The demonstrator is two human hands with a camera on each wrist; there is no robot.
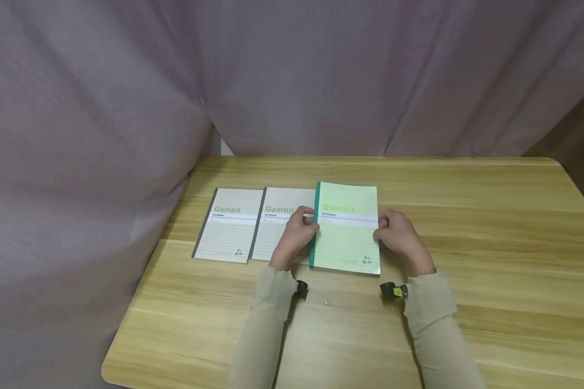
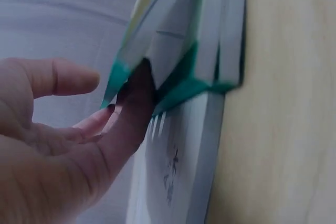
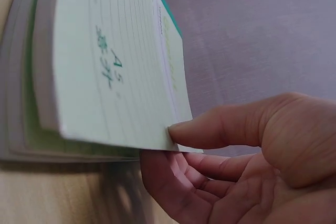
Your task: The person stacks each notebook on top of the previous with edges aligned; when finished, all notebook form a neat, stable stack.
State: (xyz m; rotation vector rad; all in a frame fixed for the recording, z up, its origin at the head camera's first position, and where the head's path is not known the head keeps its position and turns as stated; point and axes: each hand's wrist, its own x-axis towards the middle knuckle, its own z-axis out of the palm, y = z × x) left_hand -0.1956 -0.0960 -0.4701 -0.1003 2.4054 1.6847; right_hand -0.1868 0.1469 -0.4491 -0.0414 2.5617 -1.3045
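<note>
A pale green notebook [image 1: 347, 232] with a darker green spine lies uppermost on a small stack, slightly raised from the notebooks under it. At its spine edge is my left hand [image 1: 299, 232]; in the left wrist view its fingers [image 2: 128, 124] reach beneath the raised spine, while the thumb stands a little off the cover. My right hand [image 1: 399, 235] pinches the opposite edge, thumb on the cover and fingers below, as the right wrist view shows. Left of the stack lie two white notebooks with grey spines, a middle one [image 1: 279, 197] partly covered and an outer one [image 1: 226, 229].
The wooden table [image 1: 491, 232] extends to the right of the stack and toward me. Grey-purple curtains [image 1: 297, 75] hang behind it and along its left side. A camera [image 1: 394, 290] is strapped at each wrist.
</note>
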